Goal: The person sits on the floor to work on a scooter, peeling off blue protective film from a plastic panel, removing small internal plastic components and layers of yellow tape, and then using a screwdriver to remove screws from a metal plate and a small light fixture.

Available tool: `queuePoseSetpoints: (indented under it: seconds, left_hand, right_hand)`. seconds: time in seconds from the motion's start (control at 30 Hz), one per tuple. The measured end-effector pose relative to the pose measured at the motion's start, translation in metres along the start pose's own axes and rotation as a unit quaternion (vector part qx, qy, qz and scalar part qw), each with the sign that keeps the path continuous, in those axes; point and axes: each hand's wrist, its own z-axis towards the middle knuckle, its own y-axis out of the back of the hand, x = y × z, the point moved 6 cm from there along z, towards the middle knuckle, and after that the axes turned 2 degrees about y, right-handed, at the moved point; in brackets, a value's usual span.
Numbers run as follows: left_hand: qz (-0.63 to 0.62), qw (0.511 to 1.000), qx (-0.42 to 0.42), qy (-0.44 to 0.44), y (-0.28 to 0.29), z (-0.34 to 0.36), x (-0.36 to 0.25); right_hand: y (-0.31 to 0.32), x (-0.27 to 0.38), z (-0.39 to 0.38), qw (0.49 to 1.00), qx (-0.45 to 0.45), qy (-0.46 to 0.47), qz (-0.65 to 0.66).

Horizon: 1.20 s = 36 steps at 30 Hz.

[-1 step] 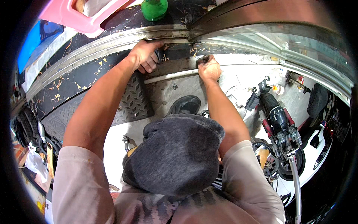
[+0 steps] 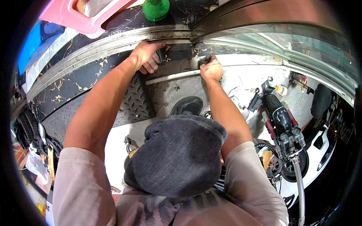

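My left hand (image 2: 146,56) is at the black, gold-veined step (image 2: 86,71), just below the metal door track (image 2: 113,39). Its thumb stretches along the track and the fingers curl beneath, with a dark flat piece (image 2: 161,56) between them. Farther right, my right hand (image 2: 212,70) is closed on a small dark, rough-looking wad (image 2: 205,59) held against the step's front face. What exactly that wad is cannot be made out. A pale pipe or strip (image 2: 173,77) runs along the base of the step between my hands.
A textured black ramp (image 2: 132,101) leans at the step on the left. Behind the track are a pink plastic stool (image 2: 71,17) and a green bottle (image 2: 156,9). A glass door (image 2: 301,45) stands at upper right, a motorcycle (image 2: 286,128) at right. My dark cap (image 2: 177,154) covers the lower middle.
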Motion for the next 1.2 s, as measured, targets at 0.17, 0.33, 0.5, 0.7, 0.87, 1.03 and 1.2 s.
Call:
queuePoseSetpoints:
  seconds: [0.17,0.33,0.5,0.7,0.87,1.03,1.2]
  left_hand:
    - [-0.006,1.0,0.001,-0.005,0.0,-0.002,-0.001]
    - [0.007,1.0,0.005,0.007,0.001,-0.002,0.0]
    - [0.0,1.0,0.008,0.002,0.0,-0.001,0.001]
    - [-0.003,1.0,0.014,0.0,0.0,0.002,0.002]
    - [0.009,1.0,0.014,-0.006,0.0,0.012,0.007]
    - [-0.023,0.999,0.026,0.014,0.004,0.029,0.022]
    - [0.072,0.997,-0.009,0.015,0.005,0.033,0.015]
  right_hand:
    - [0.003,0.005,-0.001,1.0,0.004,-0.024,-0.008]
    - [0.003,0.004,-0.001,0.999,-0.002,-0.026,-0.018]
    - [-0.003,-0.004,0.002,0.999,-0.024,-0.016,0.025]
    - [-0.014,-0.035,0.006,0.973,-0.081,-0.035,0.212]
    - [0.015,-0.072,-0.037,0.764,-0.063,-0.136,0.628]
    - [0.114,-0.13,-0.134,0.725,-0.118,-0.203,0.647]
    - [0.245,-0.237,-0.277,0.734,-0.309,-0.186,0.576]
